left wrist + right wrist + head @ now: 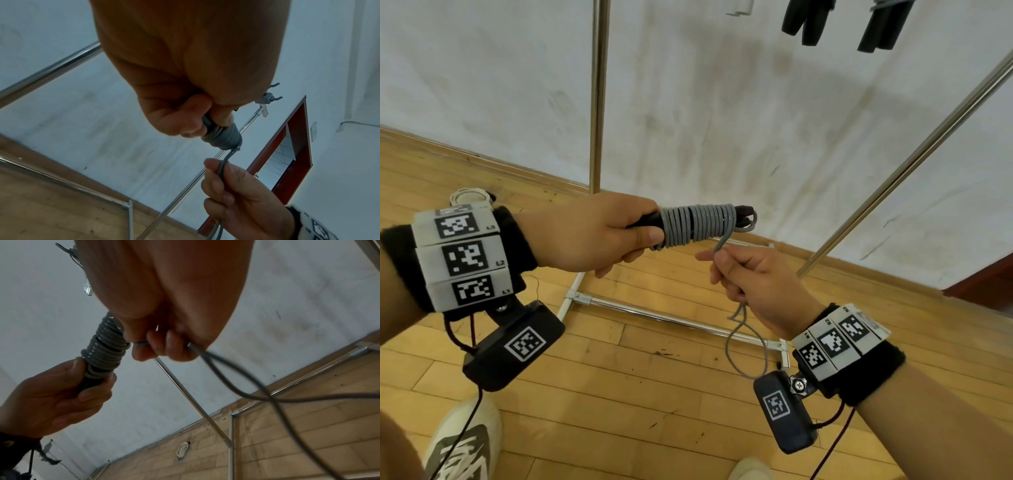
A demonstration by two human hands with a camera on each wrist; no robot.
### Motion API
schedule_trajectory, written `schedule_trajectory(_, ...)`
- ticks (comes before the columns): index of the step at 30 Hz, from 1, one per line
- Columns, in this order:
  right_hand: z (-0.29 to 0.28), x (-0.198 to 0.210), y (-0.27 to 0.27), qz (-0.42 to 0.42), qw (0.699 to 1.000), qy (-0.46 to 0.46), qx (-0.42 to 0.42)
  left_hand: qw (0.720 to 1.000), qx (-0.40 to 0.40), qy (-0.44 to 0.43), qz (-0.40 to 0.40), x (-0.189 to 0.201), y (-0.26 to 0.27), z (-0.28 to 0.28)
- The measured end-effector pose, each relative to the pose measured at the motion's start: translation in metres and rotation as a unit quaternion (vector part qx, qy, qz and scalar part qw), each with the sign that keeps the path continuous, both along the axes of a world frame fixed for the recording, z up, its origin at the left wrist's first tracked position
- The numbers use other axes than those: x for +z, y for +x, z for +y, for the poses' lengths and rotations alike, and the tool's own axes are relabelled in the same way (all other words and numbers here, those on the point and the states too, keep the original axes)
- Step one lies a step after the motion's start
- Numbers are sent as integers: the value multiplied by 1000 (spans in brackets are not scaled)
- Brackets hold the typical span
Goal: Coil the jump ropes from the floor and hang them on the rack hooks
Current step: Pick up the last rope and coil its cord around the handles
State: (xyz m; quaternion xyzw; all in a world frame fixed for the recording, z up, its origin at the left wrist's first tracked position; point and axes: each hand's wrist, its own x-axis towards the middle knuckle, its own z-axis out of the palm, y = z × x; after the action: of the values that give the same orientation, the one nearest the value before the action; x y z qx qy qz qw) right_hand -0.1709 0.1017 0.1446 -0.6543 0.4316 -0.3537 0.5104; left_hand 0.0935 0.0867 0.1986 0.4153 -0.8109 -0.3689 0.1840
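My left hand [616, 236] grips the black handles of a grey jump rope [698, 224]. Several tight turns of grey cord are wound round the handles, and the bundle [222, 138] points to the right. Just below it, my right hand [739, 274] grips the loose grey cord [236, 382], which runs up from the fist to the coil [104, 347]. A slack loop of cord [746, 342] hangs under the right wrist. Two more ropes with black handles [808, 20] hang at the top of the rack.
The metal rack has an upright pole [597, 102], a slanted pole [907, 164] and a base bar [664, 317] on the wooden floor. A white coiled rope [469, 197] lies on the floor by the wall. My shoes [462, 442] are below. A red door frame [296, 154] stands to the right.
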Motion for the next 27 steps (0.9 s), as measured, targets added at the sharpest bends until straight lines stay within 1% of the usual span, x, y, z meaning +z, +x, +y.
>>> schedule_trajectory(3,-1,-2,-5,60,996,-7,59,999,-42,9,5,5,-1,5)
schedule_trajectory(6,-2,1,-8,62,992,-29,102,997,-65,27,-24,5,-1,10)
schedule_trajectory(8,-2,3,-8,89,991,-25,99,996,-72,42,-38,5,-2,11)
schedule_trajectory(11,-4,3,-11,180,981,-22,67,992,-93,62,-51,5,-3,14)
schedule_trajectory(13,-7,3,-16,256,962,-66,69,990,-101,67,-69,4,-5,15)
schedule_trajectory(14,-9,2,-18,294,946,-110,77,989,-103,66,-80,2,-6,15)
schedule_trajectory(16,-11,5,-19,336,923,-162,94,987,-106,60,-101,-1,-8,16)
schedule_trajectory(18,-12,7,-19,351,914,-184,89,985,-110,57,-118,-4,-9,16)
schedule_trajectory(19,-13,7,-19,348,915,-189,76,984,-111,58,-124,-4,-10,15)
schedule_trajectory(21,-14,6,-20,322,931,-170,32,983,-113,56,-133,-4,-9,14)
schedule_trajectory(23,-17,6,-22,320,934,-157,-1,981,-117,44,-147,-5,-10,13)
schedule_trajectory(27,-17,11,-20,340,930,-140,-16,968,-119,-18,-219,-11,-11,10)
